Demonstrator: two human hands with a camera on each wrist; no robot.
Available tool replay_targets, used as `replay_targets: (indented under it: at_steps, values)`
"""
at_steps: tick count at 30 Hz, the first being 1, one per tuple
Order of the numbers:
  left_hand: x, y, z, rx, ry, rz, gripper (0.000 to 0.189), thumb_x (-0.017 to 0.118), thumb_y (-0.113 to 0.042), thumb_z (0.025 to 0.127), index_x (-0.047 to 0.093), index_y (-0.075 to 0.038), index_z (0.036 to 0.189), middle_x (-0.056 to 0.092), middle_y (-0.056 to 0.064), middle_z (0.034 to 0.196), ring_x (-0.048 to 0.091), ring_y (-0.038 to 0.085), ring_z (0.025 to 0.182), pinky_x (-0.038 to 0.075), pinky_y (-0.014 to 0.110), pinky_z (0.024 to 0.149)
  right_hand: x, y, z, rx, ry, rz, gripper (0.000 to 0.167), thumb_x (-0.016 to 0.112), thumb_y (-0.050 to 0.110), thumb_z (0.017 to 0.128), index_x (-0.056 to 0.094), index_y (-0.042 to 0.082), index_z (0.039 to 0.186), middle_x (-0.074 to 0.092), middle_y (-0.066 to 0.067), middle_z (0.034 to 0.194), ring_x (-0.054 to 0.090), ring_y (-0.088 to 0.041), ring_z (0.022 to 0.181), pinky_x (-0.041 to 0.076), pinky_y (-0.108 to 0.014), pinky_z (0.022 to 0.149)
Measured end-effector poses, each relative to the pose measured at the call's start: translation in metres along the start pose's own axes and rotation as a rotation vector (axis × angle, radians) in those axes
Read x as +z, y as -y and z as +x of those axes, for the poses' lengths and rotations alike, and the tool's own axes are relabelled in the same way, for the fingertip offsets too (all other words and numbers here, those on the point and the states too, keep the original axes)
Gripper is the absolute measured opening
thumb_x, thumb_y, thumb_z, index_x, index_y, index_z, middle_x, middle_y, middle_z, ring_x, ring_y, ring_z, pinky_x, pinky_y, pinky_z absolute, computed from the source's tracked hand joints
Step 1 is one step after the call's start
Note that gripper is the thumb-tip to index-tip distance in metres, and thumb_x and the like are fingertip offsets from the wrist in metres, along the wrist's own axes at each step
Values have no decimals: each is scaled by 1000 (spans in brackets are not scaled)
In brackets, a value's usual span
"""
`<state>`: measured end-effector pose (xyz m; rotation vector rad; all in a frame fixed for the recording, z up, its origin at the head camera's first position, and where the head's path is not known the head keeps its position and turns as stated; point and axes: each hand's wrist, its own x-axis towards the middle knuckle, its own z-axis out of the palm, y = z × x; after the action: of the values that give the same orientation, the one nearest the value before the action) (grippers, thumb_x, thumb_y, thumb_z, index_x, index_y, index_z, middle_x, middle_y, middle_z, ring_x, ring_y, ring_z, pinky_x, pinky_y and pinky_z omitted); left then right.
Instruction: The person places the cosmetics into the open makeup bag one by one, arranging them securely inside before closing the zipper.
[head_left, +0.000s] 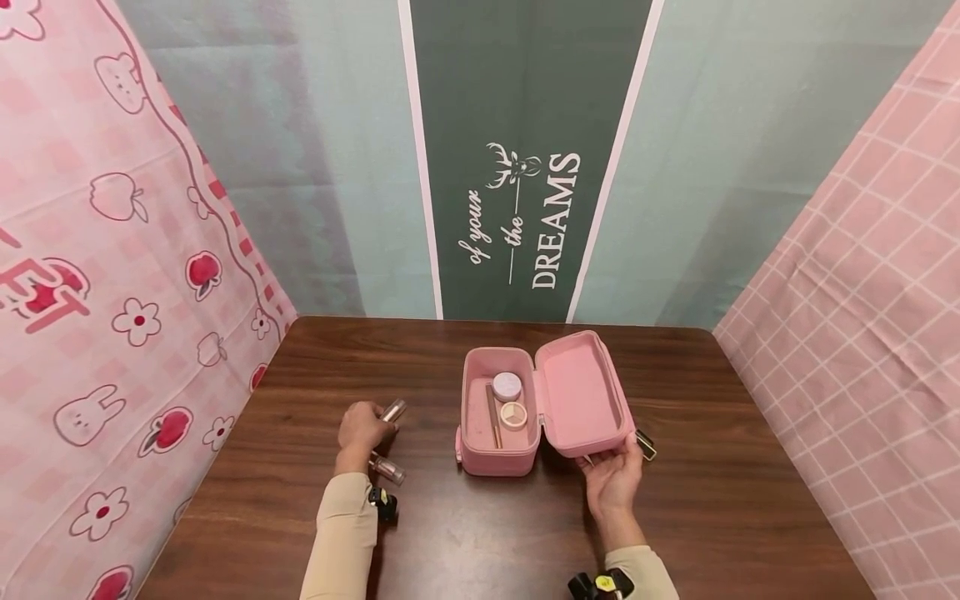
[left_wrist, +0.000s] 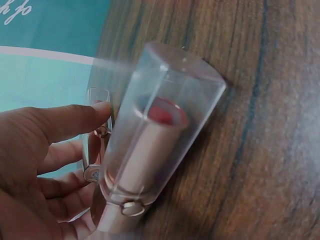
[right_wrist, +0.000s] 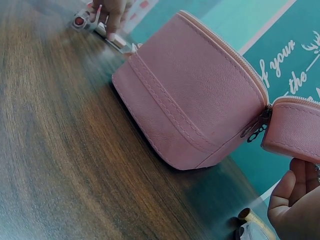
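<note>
A pink makeup case stands with its lid folded out to the right. My right hand grips the lid's near right corner, fingers underneath. Left of the case, my left hand pinches a clear-capped lipstick between thumb and fingers. A second lipstick lies close to that wrist; its red tip shows through the cap. Inside the case are a white round jar, a round compact with divided pans and a thin pencil-like stick.
Beyond the right hand, partly behind the lid, lies a dark and gold item; the right wrist view shows a gold tube there. The brown wooden table meets hanging printed cloths at the back and both sides.
</note>
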<state>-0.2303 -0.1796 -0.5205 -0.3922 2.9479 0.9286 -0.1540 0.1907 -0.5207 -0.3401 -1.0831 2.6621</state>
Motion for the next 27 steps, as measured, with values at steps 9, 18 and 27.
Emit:
replay_targets:
  at_steps: [9,18,27]
  values:
    - [3,2,2,-21,-16,5,18,79,-18,71,70,-6,81,61,12,82,56,29,76,45,42,68,0,0,1,19,-3,14,39,33,45,96,50,12,108,57,-5,92,55,-16,78,41,-32,69]
    - [5,2,-4,-48,-49,-82,18,77,-16,72,68,-4,83,63,11,79,56,31,76,43,43,68,-2,1,1,-8,11,-9,39,33,46,96,51,12,105,56,-4,90,54,-15,76,40,-31,67]
    - [-11,0,-11,-40,-72,-140,19,77,-20,69,69,-7,81,64,8,79,56,32,78,41,43,68,-1,0,1,-4,6,6,39,34,46,96,51,12,107,55,-5,92,53,-15,77,40,-32,67]
